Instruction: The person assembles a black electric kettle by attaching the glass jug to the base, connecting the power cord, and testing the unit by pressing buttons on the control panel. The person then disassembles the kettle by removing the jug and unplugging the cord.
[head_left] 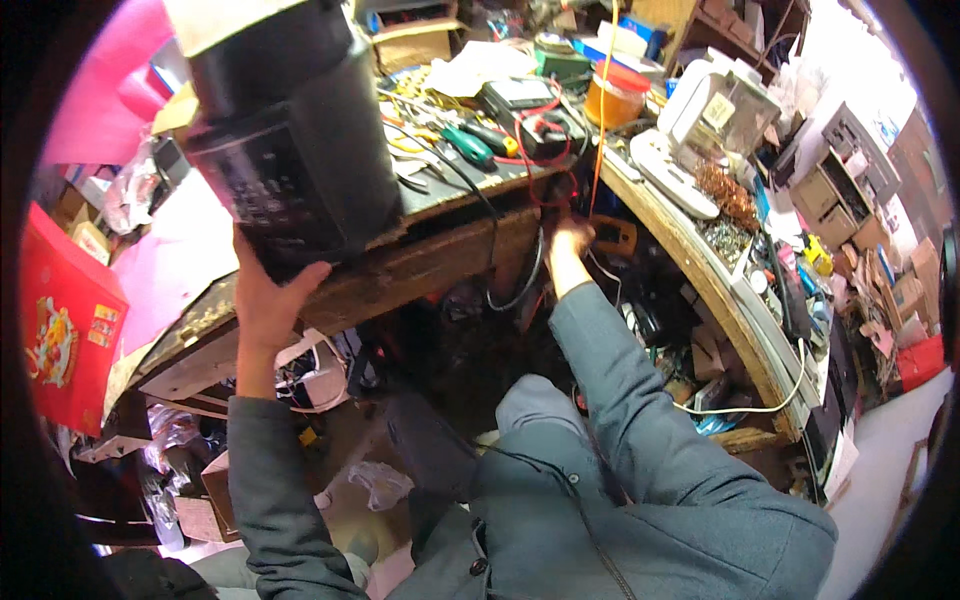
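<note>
A large black plastic appliance [310, 150] stands at the front edge of the cluttered workbench, at the left. My left hand [268, 300] grips its lower end, thumb along the bottom edge and fingers up its left side, partly hidden. Farther right, my right hand [570, 240] reaches beneath the bench edge where cables come down. Its fingers are closed, and whatever lies in them is too dark and small to make out. Close by are a red cable [535, 185], a small red glow, and a yellow-framed meter [613, 236] just right of the hand.
Pliers and a green-handled tool [468, 147] lie on the bench near a black meter [520, 95]. An orange tub [617, 95] and a clear-sided machine [715, 110] stand behind. A curved wooden edge [720, 240] bounds the right side; a red box [70, 320] sits far left.
</note>
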